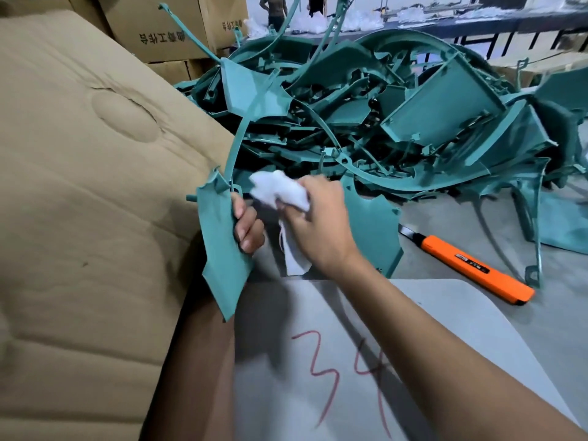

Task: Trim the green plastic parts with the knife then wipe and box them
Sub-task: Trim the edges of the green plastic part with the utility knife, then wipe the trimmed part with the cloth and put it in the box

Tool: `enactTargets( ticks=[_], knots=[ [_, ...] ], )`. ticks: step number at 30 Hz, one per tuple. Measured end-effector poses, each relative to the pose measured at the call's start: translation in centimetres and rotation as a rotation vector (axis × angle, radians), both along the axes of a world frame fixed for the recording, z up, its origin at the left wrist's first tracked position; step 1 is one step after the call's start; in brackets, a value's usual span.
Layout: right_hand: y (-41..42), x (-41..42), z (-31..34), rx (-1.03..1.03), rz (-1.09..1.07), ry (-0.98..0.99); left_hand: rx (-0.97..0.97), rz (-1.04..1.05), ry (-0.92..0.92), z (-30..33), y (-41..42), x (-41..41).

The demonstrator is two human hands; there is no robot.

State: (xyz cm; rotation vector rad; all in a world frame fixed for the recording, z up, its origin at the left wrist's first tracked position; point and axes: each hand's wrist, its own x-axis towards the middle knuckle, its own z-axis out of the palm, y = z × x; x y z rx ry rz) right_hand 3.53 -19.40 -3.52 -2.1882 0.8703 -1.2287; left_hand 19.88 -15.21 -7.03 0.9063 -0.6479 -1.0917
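Gripping a green plastic part (pixel 219 237) by its right edge, the left hand (pixel 249 229) curls its fingers round the panel and holds it upright, just left of centre, with the part's thin curved arm rising far and to the right above the heap. Close on its right, the right hand (pixel 318 224) is bunched round a white cloth (pixel 280 192), the cloth's crumpled end sticking out toward the held part and a loose tail hanging below the fist. Behind both hands lies a tangled pile of green parts (pixel 397 122), spread across the far middle and right of the grey table (pixel 477 313). An orange knife (pixel 471 265) lies flat on the table at the right, apart from either hand, its blade end pointing far-left toward another green panel (pixel 375 230) beneath the right wrist. A large cardboard box (pixel 89 202) fills the left side, touching the left forearm. Red numerals (pixel 340 377) are scrawled on a pale sheet (pixel 461 329) at the near edge.
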Motion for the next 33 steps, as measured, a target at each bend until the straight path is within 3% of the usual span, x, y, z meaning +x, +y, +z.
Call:
enactTargets(
  ticks=[6,9,13,15,18,19,22,26,31,33],
  knots=[
    [-0.1,-6.7,2.7,0.289,-0.034,-0.551,0.022,0.238,-0.18,3.2,2.8,-4.9],
    [-0.7,-10.1,2.2,0.332,-0.112,-0.525,0.029,0.238,-0.22,3.8,2.9,-6.3],
    [-0.3,-12.5,0.2,0.536,-0.157,-0.396,0.045,0.207,-0.407,3.3,2.2,-8.5],
    [0.1,-12.6,0.0,0.752,-0.04,-0.435,-0.024,0.17,-0.503,2.9,2.1,-9.9],
    [0.7,-12.5,0.4,1.213,0.352,-0.726,-0.12,0.038,-0.657,2.5,2.0,-11.9],
    [0.8,-12.7,0.6,1.283,0.483,-0.826,-0.12,0.017,-0.681,2.4,1.9,-12.4],
    [0.7,-13.2,0.7,1.264,0.687,-0.935,-0.09,0.042,-0.71,2.3,1.8,-13.0],
    [0.6,-13.2,0.3,1.07,0.533,-0.788,-0.058,0.091,-0.702,2.2,1.7,-12.4],
    [0.8,-13.1,0.2,1.016,0.222,-0.569,-0.126,0.105,-0.694,2.5,2.2,-12.4],
    [1.0,-13.0,0.2,1.062,0.231,-0.624,-0.129,0.067,-0.726,2.5,2.3,-12.7]
  ],
)
